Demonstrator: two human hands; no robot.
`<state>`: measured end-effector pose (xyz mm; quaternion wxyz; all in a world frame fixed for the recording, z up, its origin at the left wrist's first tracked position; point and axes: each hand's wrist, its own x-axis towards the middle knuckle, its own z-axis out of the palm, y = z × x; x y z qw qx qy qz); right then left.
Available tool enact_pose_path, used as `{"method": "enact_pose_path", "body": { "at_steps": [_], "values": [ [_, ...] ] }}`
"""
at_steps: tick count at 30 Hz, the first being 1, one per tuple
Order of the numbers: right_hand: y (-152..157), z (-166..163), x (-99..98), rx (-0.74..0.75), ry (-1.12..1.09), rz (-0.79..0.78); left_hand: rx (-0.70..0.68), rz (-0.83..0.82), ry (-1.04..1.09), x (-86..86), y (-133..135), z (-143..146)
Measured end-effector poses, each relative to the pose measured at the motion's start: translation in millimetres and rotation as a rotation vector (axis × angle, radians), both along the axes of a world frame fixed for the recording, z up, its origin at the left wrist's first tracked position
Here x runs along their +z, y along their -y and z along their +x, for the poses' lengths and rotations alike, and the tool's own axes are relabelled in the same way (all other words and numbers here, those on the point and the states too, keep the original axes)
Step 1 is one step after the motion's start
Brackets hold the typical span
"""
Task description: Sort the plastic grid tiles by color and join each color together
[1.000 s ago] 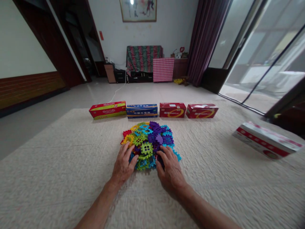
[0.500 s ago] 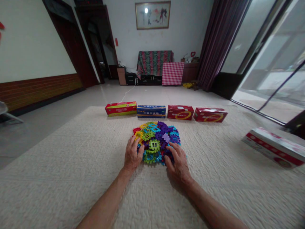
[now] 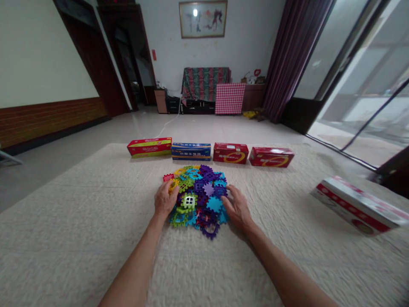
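Head view, centre: right hand [image 3: 238, 208] loosely spread, left hand [image 3: 165, 199] curled, grip I can't tell, against half-buried multicoloured toothed plastic tiles [image 3: 207, 189]; above, blue oblong box [image 3: 191, 152] reads 小霸王电池.

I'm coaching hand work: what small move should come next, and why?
Perhaps the right hand should nudge the nearest dark purple piece inward: it juts from the near edge of the pile, and that hand is close, at its right side.
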<state>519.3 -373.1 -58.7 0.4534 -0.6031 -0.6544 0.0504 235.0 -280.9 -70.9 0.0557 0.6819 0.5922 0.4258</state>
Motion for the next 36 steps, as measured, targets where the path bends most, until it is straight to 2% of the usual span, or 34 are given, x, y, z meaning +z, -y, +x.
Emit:
{"method": "enact_pose_path", "body": {
  "at_steps": [6,14,22,29,36],
  "values": [
    [5.9,-7.3,0.9,0.038,0.096,-0.110,-0.060,0.001,-0.023,1.5,1.2,5.4],
    [-4.7,-3.4,-2.7,-0.010,-0.126,0.047,0.051,-0.056,0.101,17.9,5.6,3.4],
    [1.2,-11.3,1.4,-0.026,-0.117,0.047,0.052,-0.082,0.090,9.8,1.5,-4.9],
    [19.5,-20.2,3.3,0.001,-0.113,0.003,0.014,-0.080,0.077,10.2,4.1,-6.4],
    [24.6,-21.5,3.9,0.023,-0.104,-0.026,-0.012,-0.069,0.106,11.3,5.5,-3.5]
  ]
}}
